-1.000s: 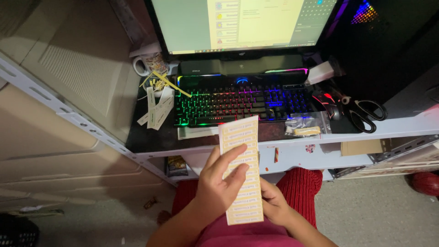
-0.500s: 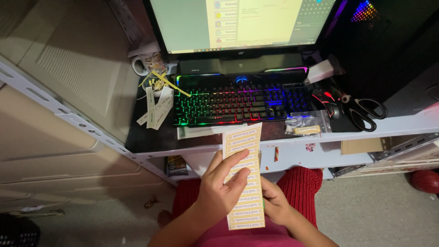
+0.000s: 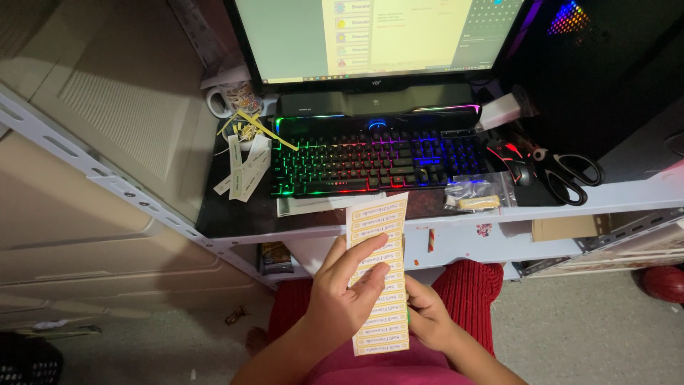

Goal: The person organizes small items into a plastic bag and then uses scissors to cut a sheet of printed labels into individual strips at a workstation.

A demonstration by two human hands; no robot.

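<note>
head view: label sheet [image 3: 380,274] in both hands, keyboard [image 3: 377,160] & scissors [image 3: 570,175] beyond.

Label sheet held below the desk edge

Left hand [image 3: 340,299] lies over the label sheet [image 3: 380,274], right hand [image 3: 427,314] behind it. Beyond the grip sits the keyboard [image 3: 381,160]; farther right of it, a small bag [image 3: 474,194], mouse [image 3: 514,160] and scissors [image 3: 570,175]; farther left, paper strips [image 3: 242,167].

The left hand [image 3: 342,299] covers part of the label sheet [image 3: 381,274], and the sheet hides most of the right hand [image 3: 427,317]. The monitor [image 3: 370,36] is cut off by the top edge. The small bag's [image 3: 474,194] contents are too small to tell.
</note>
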